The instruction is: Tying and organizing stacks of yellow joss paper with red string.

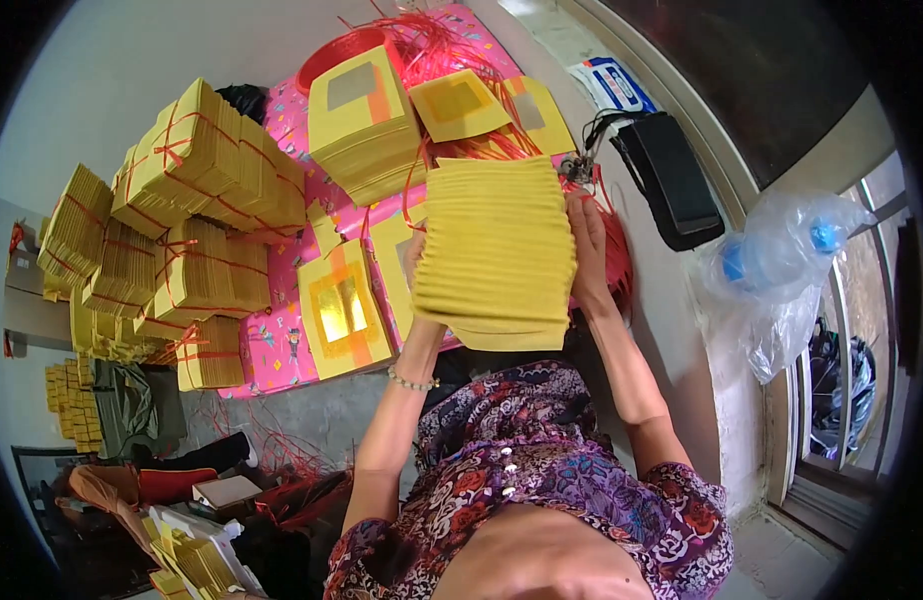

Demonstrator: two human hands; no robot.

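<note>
Between my two hands stands a thick stack of yellow paper sheets (495, 250), its many edges showing as ridges. My left hand (417, 258) presses the stack's left side and is mostly hidden behind it. Along the right side lies my right hand (587, 243), its fingers together against the paper. Left of the stack, on the pink patterned cover, is a yellow sheet with a gold foil square and an orange strip (347, 312). Beyond it rises a tall pile of yellow sheets (360, 130). Red plastic strips (619, 250) hang beside my right hand.
Tied bundles of yellow paper (197, 150) are heaped at the left on the pink cover (282, 345). A red basket (327, 58) with loose red strips stands at the back. On the right ledge lie a black case (672, 180) and a plastic bag with blue-capped bottles (772, 260).
</note>
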